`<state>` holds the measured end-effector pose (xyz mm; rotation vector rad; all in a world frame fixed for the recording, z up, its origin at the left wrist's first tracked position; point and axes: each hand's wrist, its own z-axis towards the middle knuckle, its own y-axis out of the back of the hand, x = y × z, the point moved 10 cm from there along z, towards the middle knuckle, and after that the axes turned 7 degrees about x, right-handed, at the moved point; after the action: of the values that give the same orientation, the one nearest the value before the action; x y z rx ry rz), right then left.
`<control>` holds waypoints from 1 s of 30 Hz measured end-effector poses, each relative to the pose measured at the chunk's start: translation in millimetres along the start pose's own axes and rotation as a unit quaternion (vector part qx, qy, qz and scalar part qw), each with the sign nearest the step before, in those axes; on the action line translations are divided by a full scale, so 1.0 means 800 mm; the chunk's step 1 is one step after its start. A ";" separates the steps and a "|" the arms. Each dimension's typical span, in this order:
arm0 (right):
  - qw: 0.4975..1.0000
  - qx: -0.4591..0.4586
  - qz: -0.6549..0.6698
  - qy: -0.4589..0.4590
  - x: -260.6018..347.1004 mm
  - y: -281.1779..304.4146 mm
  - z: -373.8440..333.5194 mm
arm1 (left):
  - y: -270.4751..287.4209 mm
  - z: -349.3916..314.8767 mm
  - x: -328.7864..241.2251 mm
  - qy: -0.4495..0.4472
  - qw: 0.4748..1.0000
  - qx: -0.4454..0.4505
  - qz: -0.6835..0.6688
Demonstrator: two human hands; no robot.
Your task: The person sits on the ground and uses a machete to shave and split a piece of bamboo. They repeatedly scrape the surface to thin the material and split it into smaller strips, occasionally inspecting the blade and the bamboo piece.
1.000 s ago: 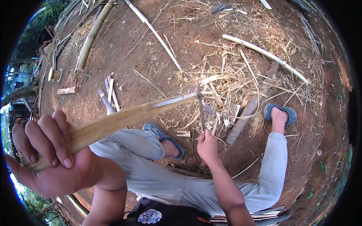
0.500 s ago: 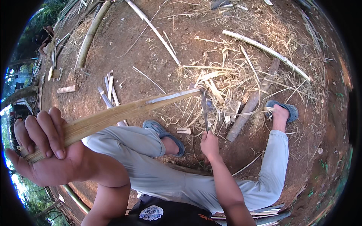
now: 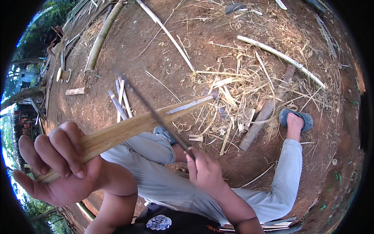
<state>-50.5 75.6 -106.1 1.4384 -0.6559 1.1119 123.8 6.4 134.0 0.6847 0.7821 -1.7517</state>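
My left hand (image 3: 70, 163) is closed around the near end of a broad bamboo slat (image 3: 124, 128), which slants up and right over the ground. A pale stripe runs along the slat's upper face toward its far tip. In my right hand (image 3: 206, 169) is a long, narrow, dark-bladed knife (image 3: 156, 117), its handle hidden by the fingers. The blade points up and left and crosses over the slat in the picture; its far end is blurred. Whether blade and slat touch I cannot tell.
Curled bamboo shavings (image 3: 249, 89) cover the ground past the slat's tip, beside a round log (image 3: 257, 121). A long split strip (image 3: 280, 58) lies beyond. Short bamboo pieces (image 3: 119, 101) and a spool (image 3: 63, 75) are at the left. Another person (image 3: 54, 39) shows at the far left edge.
The knife has swung from the slat's far tip back toward me and left, its blade now pointing up-left. The slat stays in my left hand, shifted slightly right and down in view.
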 end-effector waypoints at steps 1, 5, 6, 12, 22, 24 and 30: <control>0.999 0.022 -0.008 0.037 0.019 -0.003 0.000 | 0.000 -0.001 0.001 -0.002 1.000 -0.002 0.001; 0.976 0.070 -0.036 -0.203 -0.103 -0.038 -0.013 | -0.015 0.001 0.001 -0.001 0.999 0.033 -0.006; 0.973 0.045 -0.056 -0.220 -0.148 -0.025 -0.017 | -0.012 -0.002 -0.002 -0.014 1.000 0.003 0.011; 0.995 0.006 0.010 -0.102 -0.053 0.004 -0.016 | -0.042 -0.016 -0.013 -0.038 0.998 0.015 0.040; 0.983 0.025 -0.010 -0.182 -0.091 0.007 -0.002 | -0.069 -0.023 -0.022 -0.063 0.994 0.022 0.083; 0.986 0.044 0.004 -0.161 -0.086 -0.003 -0.014 | -0.071 -0.026 -0.035 -0.065 0.992 0.017 0.105; 0.999 -0.010 0.033 -0.017 0.026 0.034 -0.010 | -0.065 -0.023 -0.001 -0.052 0.995 -0.008 0.087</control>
<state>-68.0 81.8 -76.1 1.4295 -0.7406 1.1306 75.9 33.0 132.5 0.6253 0.6451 -1.6080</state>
